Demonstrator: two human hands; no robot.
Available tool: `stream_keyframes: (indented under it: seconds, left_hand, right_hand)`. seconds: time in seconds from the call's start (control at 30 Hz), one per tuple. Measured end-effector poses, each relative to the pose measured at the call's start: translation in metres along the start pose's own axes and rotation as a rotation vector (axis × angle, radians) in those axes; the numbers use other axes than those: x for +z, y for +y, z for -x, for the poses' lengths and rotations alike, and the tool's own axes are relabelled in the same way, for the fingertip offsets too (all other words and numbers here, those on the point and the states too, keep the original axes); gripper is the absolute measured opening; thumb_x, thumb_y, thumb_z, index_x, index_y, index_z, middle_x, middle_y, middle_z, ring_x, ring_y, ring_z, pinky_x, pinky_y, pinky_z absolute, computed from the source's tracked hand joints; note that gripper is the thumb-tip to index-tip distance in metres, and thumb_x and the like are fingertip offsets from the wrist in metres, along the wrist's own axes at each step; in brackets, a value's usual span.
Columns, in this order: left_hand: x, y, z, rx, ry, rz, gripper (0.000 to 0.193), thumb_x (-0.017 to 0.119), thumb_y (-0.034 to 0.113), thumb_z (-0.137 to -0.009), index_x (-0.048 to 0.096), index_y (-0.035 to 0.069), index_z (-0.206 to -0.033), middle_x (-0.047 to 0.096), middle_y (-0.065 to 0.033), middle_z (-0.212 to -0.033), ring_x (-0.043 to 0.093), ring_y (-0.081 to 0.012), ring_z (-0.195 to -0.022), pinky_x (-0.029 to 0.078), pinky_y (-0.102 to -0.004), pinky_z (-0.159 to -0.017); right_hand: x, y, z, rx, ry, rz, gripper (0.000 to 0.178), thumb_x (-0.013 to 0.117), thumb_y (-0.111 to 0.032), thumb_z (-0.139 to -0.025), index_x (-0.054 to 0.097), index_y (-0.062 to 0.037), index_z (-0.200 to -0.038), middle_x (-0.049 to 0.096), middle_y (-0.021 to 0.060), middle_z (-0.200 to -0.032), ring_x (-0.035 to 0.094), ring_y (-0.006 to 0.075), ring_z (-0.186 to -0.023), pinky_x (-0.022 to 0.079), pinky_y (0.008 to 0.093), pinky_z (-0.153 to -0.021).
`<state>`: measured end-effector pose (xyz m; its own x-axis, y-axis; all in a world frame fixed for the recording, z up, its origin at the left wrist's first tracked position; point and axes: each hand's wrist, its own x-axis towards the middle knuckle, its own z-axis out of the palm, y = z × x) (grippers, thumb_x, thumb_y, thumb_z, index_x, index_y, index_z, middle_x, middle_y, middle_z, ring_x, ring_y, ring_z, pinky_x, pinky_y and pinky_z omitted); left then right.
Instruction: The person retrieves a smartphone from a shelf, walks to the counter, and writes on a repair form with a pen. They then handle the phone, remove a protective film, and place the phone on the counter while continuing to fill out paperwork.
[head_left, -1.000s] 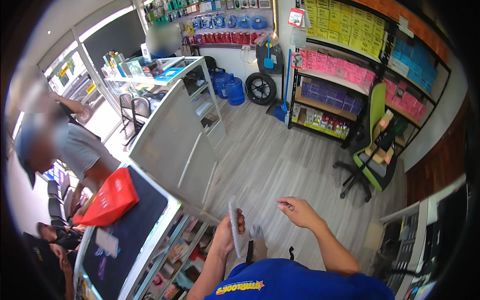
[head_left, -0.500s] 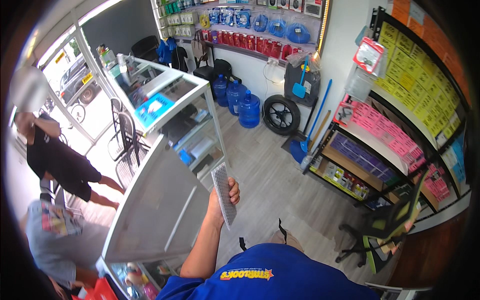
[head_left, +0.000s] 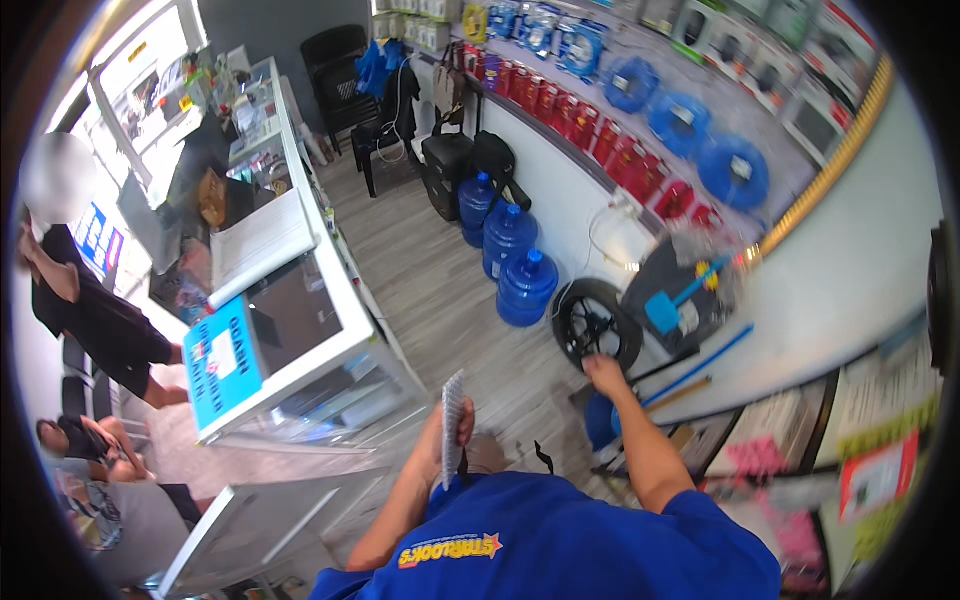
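In the head view, holds a flat bubble-wrapped packet (head_left: 453,428) in the left hand (head_left: 433,437), grasped by the fingers around its sides, standing nearly upright on edge just in front of the blue shirt (head_left: 560,530). Extends the right hand (head_left: 605,375) forward and to the right, across the lower edge of a black spoked wheel (head_left: 597,322) as seen here; cannot tell whether touching the tyre, nor whether clenched or grasping anything with those fingers. Shows, beyond the hands, three blue water jugs (head_left: 527,290) in a row on the grey floor (head_left: 410,250), leading toward the wheel, and a light-blue dustpan (head_left: 663,312) in front of a dark panel (head_left: 650,280). Shows, to the left, a white-framed glass tabletop (head_left: 352,325) bearing a light-blue sign (head_left: 222,365), with a standing person in black (head_left: 90,300) past it. Includes, upper right, blue pouches (head_left: 735,172) and red packs (head_left: 635,172) hanging on the wall.
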<state>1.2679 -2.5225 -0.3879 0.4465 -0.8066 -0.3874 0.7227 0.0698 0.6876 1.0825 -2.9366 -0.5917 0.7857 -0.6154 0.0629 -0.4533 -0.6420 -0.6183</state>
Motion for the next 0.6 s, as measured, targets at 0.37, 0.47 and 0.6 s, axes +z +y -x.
stream_keyframes:
  seconds: [0.37, 0.47, 0.6]
  left_hand:
    - [-0.017, 0.189, -0.263, 0.067, 0.522, -0.025, 0.062, 0.048, 0.066, -0.108, 0.066, 0.008, -0.096, 0.047, 0.0033, -0.065, 0.041, -0.0080, -0.055, 0.031, -0.0263, -0.051]
    - [-0.042, 0.253, -0.302, 0.167, 0.639, 0.052, 0.060, 0.047, 0.065, -0.109, 0.065, 0.009, -0.095, 0.047, 0.0027, -0.065, 0.042, -0.0093, -0.056, 0.031, -0.0266, -0.052]
    - [-0.096, 0.316, -0.372, 0.224, 0.783, 0.070, 0.057, 0.045, 0.062, -0.111, 0.062, 0.010, -0.092, 0.048, 0.0014, -0.065, 0.044, -0.0102, -0.057, 0.031, -0.0275, -0.053]
  right_hand:
    - [0.002, -0.180, -0.476, 0.381, -0.505, -0.625, 0.044, 0.066, -0.042, -0.107, 0.073, -0.0005, -0.120, 0.076, 0.0080, -0.104, 0.071, 0.0139, -0.089, 0.055, 0.0286, -0.083]
    - [0.055, -0.192, -0.526, 0.502, -0.682, -0.619, 0.044, 0.067, -0.042, -0.107, 0.073, -0.0009, -0.120, 0.076, 0.0084, -0.105, 0.071, 0.0155, -0.090, 0.056, 0.0294, -0.083]
    - [0.134, -0.210, -0.642, 0.544, -0.863, -0.570, 0.044, 0.068, -0.043, -0.106, 0.073, -0.0011, -0.120, 0.076, 0.0085, -0.106, 0.071, 0.0165, -0.092, 0.056, 0.0299, -0.083]
